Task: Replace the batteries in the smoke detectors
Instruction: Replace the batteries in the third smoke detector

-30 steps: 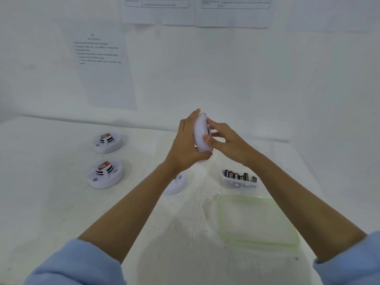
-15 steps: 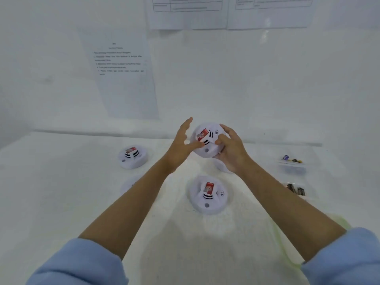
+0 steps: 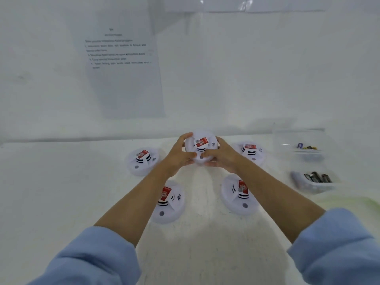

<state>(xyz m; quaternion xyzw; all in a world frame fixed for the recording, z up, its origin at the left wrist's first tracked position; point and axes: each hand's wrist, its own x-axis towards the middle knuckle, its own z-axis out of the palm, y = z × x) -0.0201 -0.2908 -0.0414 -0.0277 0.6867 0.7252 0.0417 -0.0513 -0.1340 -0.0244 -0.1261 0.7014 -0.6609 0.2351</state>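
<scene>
A white round smoke detector (image 3: 202, 146) with a red label faces up at the far middle of the white table. My left hand (image 3: 178, 154) grips its left rim and my right hand (image 3: 223, 155) grips its right rim, thumbs meeting on its near edge. Whether it touches the table I cannot tell. Other detectors of the same kind lie around it: one far left (image 3: 141, 161), one far right (image 3: 251, 152), one near left (image 3: 169, 202) partly under my left forearm, one near right (image 3: 238, 194).
At the right, a clear tub (image 3: 314, 182) holds several dark batteries. A second clear tub (image 3: 306, 148) behind it holds a few more. A green-rimmed clear lid (image 3: 353, 202) shows at the right edge. Printed sheets (image 3: 121, 68) hang on the white wall.
The detector was held on edge, then turned face up and moved away from me and lower, to the far middle among the others. The view swung left and down.
</scene>
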